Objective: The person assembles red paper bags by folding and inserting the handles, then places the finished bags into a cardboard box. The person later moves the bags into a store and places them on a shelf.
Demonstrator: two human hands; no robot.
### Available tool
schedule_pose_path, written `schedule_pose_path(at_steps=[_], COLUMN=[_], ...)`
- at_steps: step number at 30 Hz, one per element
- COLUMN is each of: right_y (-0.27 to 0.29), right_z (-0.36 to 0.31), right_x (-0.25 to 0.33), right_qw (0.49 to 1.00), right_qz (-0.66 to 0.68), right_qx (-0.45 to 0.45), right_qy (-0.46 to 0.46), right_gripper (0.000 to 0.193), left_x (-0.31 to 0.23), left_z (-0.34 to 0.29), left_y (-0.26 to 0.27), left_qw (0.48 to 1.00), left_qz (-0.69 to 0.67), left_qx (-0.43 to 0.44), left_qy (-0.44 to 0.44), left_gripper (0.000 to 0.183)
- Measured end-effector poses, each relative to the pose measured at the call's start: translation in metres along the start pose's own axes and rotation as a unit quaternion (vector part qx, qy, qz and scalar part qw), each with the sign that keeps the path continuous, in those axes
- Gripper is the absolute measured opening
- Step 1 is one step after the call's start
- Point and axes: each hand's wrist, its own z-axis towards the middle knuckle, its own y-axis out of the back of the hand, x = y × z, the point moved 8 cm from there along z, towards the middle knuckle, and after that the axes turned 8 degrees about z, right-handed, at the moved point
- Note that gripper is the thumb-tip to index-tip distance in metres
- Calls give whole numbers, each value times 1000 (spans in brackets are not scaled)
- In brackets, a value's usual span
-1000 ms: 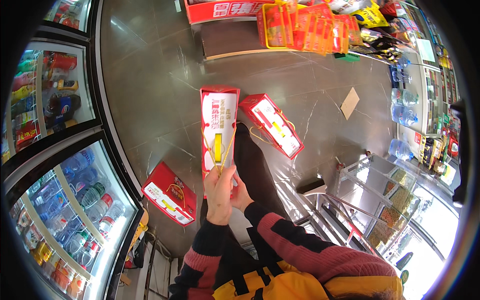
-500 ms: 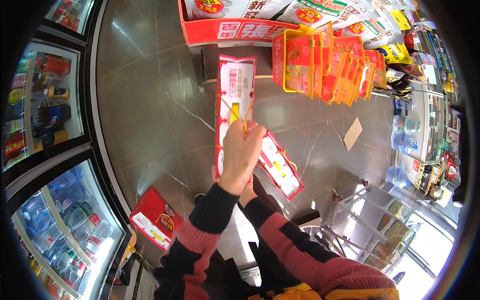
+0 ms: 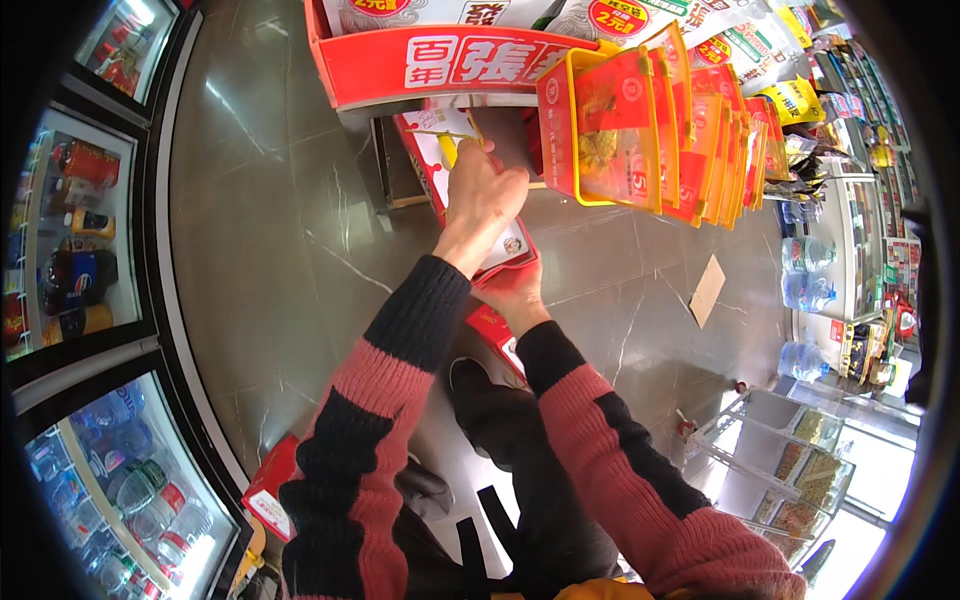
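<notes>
A long red-and-white gift box (image 3: 513,246) slants away from me, its far part inside the opening beneath a red display bin. My left hand (image 3: 480,195) is closed at the yellow cord handle (image 3: 446,146) on top of the box. At the box's near end my right hand (image 3: 515,292) supports it from below; its fingertips are hidden under the box. A second red gift box (image 3: 488,327) sits lower down, partly covered by my right hand and sleeve. Another red-and-white box (image 3: 272,490) stands on the floor at the lower left.
The red display bin (image 3: 385,73) of white packets is just above the opening. A yellow-rimmed basket (image 3: 558,140) with hanging orange-red packets (image 3: 640,130) juts out at the right. Drink fridges (image 3: 85,240) line the left. Cardboard (image 3: 707,290) lies on the tiled floor (image 3: 300,240).
The held gift box has moved forward, its far part now under the display bin. My right hand has come into view at its near end. The view has shifted closer to the display.
</notes>
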Motion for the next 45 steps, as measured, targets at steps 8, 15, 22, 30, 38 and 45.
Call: schedule_pose_path(at_steps=[8,15,22,30,38,45], right_y=[-34,-71,-23,-32,-71,-114], right_z=[58,103,202,240,255,300], right_x=[96,115,41,42,57,68], right_qw=[990,936,957,958,947,938], right_qz=[-2,-141,-219,-205,-161,-166], right_qx=[97,207,149,147,189,238], right_qy=[103,247,116,135,206,187], right_gripper=[93,81,76,76,77,77], left_x=[-2,14,36,225,300,294], left_z=[63,96,68,-99,-211,-237], left_y=[-23,-13,-10,126,214,233], left_qw=[990,967,920,946,966,966], left_qz=[-64,-76,26,229,255,231], left_qx=[77,87,53,95,-37,-105], left_qy=[-103,-228,-388,-210,-20,39], left_gripper=[26,12,54,67,65,62])
